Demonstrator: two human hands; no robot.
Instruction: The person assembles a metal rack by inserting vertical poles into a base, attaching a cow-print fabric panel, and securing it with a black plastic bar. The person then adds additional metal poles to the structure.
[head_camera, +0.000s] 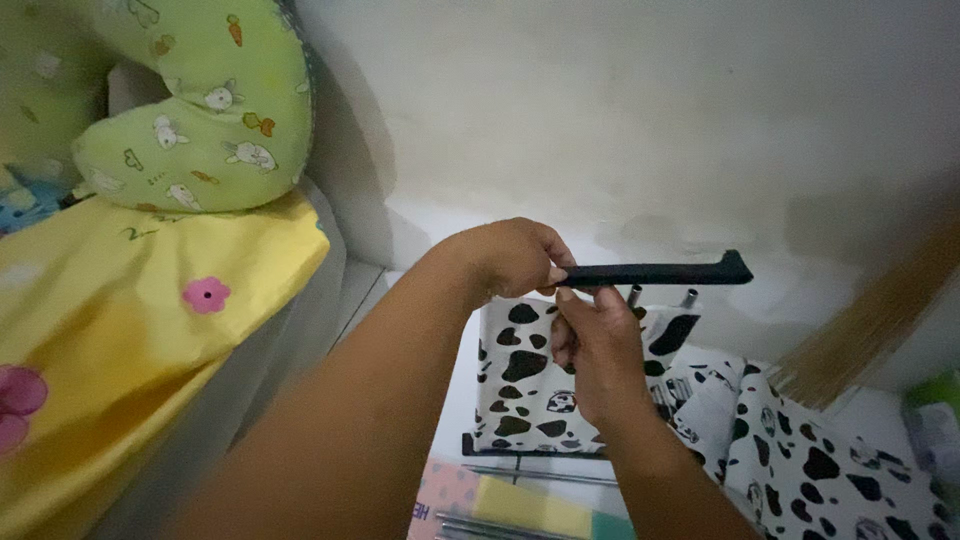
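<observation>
Both my hands hold a flat black plastic bar (672, 272) with a small upturned end, level in front of the white wall. My left hand (510, 256) grips its left end from above. My right hand (592, 350) pinches the bar from below, just right of the left hand. Under the bar stands a cow-print fabric panel (525, 385), white with black patches, with two metal tube ends (661, 296) poking up at its top.
A bed with a yellow flowered sheet (120, 330) and a green animal-print pillow (200, 100) lies at the left. More cow-print fabric (810, 460) is heaped at the lower right beside a broom's straw bristles (870, 330). Coloured foam mats (520, 505) cover the floor below.
</observation>
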